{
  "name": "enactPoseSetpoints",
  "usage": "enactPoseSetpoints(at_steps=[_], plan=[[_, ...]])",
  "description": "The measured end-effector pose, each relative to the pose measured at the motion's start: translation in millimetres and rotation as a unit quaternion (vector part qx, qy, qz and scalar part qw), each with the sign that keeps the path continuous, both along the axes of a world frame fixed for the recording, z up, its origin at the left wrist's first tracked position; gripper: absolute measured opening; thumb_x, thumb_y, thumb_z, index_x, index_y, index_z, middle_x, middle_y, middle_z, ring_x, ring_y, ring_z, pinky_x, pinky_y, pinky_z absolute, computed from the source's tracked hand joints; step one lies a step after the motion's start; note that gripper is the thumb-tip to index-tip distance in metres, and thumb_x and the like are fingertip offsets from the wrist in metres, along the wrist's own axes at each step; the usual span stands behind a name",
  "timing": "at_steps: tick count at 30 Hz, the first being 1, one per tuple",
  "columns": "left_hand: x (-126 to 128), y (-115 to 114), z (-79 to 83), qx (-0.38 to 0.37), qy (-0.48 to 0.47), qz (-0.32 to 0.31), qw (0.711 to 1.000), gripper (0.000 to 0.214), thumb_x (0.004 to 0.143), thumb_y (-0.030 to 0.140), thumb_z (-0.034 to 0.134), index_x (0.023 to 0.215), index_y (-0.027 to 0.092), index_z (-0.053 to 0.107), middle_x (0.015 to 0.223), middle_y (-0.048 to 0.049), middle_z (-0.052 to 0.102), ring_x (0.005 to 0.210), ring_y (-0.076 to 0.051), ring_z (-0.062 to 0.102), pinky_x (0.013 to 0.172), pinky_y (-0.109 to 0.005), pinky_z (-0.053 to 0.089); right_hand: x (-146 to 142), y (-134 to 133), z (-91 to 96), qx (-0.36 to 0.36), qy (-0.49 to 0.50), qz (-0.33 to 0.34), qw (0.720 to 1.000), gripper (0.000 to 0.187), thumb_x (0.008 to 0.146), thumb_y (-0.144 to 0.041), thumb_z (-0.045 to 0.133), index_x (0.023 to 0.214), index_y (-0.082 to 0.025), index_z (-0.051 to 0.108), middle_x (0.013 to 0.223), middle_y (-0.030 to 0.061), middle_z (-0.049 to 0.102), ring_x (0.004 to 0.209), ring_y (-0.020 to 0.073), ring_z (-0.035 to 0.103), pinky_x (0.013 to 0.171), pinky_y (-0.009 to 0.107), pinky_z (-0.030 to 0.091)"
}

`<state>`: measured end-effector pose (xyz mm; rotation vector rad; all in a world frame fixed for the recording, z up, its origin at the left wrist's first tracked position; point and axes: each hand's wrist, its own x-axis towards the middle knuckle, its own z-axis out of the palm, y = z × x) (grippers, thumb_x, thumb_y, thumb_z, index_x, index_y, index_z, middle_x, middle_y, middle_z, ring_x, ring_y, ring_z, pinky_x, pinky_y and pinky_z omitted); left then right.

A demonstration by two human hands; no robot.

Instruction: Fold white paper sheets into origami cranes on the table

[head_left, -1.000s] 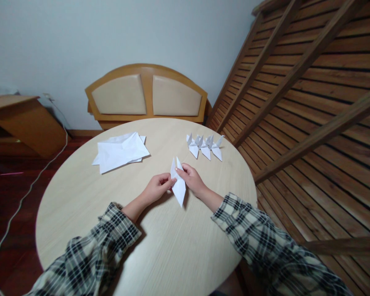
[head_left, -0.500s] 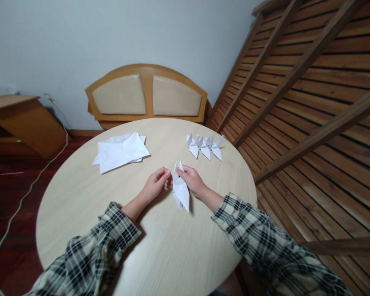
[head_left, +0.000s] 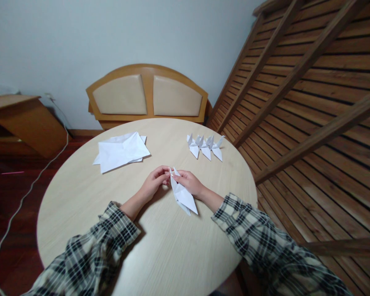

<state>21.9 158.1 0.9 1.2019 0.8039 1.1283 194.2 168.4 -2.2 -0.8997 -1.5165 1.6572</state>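
A half-folded white paper piece (head_left: 183, 195), long and pointed, lies tilted over the middle of the round pale wooden table (head_left: 80, 197). My left hand (head_left: 154, 183) pinches its upper tip with closed fingers. My right hand (head_left: 187, 182) grips the same upper end from the right, fingers closed on the paper. The lower point of the paper sticks out toward me and to the right. Both arms wear plaid sleeves.
A stack of white paper sheets (head_left: 120, 151) lies at the back left of the table. Three folded paper cranes (head_left: 205, 146) stand in a row at the back right. A wooden chair (head_left: 148, 96) is behind the table; slatted wooden frames (head_left: 311, 102) lean on the right.
The paper piece has swung from nearly upright to a slant, its lower point moving right. Both hands have drawn closer together at its top end.
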Motion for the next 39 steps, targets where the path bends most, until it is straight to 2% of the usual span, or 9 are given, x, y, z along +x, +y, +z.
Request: enactPoseSetpoints(at_steps=[6, 10, 20, 24, 32, 39], plan=[[-0.5, 0.2, 0.4, 0.002, -0.007, -0.006, 1.000, 0.021, 0.077, 0.028, 0.072, 0.094, 0.018, 0.069, 0.081, -0.0016, 0.062, 0.066, -0.011, 0.054, 0.060, -0.024, 0.045, 1.7, -0.2, 0.3, 0.006, -0.008, 0.006, 1.000, 0.042, 0.075, -0.054, 0.069, 0.087, -0.014, 0.070, 0.071, 0.0012, 0.063, 0.056, 0.0098, 0.044, 0.052, 0.024, 0.029], [-1.1, 0.5, -0.4, 0.001, -0.005, -0.009, 1.000, 0.021, 0.076, 0.027, 0.072, 0.094, 0.018, 0.068, 0.081, -0.0021, 0.063, 0.066, -0.011, 0.054, 0.060, -0.025, 0.045, 1.7, -1.7, 3.2, 0.002, -0.002, 0.008, 1.000, 0.040, 0.074, -0.055, 0.071, 0.082, -0.015, 0.069, 0.066, -0.0006, 0.060, 0.053, 0.0092, 0.042, 0.050, 0.024, 0.029], [-1.1, 0.8, 0.0, 0.014, 0.004, -0.009, 1.000, 0.018, 0.074, 0.027, 0.073, 0.088, 0.018, 0.065, 0.083, -0.0028, 0.061, 0.066, -0.012, 0.053, 0.061, -0.026, 0.046, 0.3, 0.0, -3.6, -0.013, 0.017, 0.002, 1.000, 0.040, 0.073, -0.054, 0.074, 0.085, -0.016, 0.070, 0.077, 0.0036, 0.070, 0.060, 0.0118, 0.053, 0.056, 0.025, 0.035], [-1.5, 0.3, 0.5, 0.022, 0.002, -0.015, 1.000, 0.016, 0.075, 0.025, 0.072, 0.086, 0.018, 0.063, 0.080, -0.0014, 0.060, 0.066, -0.011, 0.052, 0.061, -0.026, 0.045, 0.1, -0.6, -3.4, -0.017, 0.016, 0.003, 1.000, 0.040, 0.073, -0.054, 0.074, 0.084, -0.016, 0.068, 0.078, 0.0039, 0.070, 0.060, 0.0120, 0.053, 0.056, 0.025, 0.035], [0.9, -1.1, 1.2, 0.041, 0.026, 0.001, 0.999, 0.019, 0.076, 0.029, 0.072, 0.083, 0.019, 0.058, 0.074, 0.0004, 0.057, 0.062, -0.012, 0.051, 0.060, -0.027, 0.044, 0.1, -1.8, 1.7, -0.009, 0.003, -0.008, 1.000, 0.046, 0.070, -0.059, 0.074, 0.080, -0.016, 0.065, 0.063, -0.0024, 0.057, 0.053, 0.0090, 0.042, 0.051, 0.024, 0.029], [1.3, -4.1, 2.6, 0.085, 0.078, 0.037, 0.993, 0.020, 0.078, 0.031, 0.070, 0.085, 0.018, 0.057, 0.073, 0.0026, 0.055, 0.061, -0.011, 0.052, 0.059, -0.025, 0.044, -0.3, -0.9, -1.0, 0.004, -0.005, -0.025, 1.000, 0.044, 0.072, -0.059, 0.071, 0.080, -0.017, 0.062, 0.066, -0.0020, 0.055, 0.057, 0.0102, 0.043, 0.052, 0.025, 0.028]])
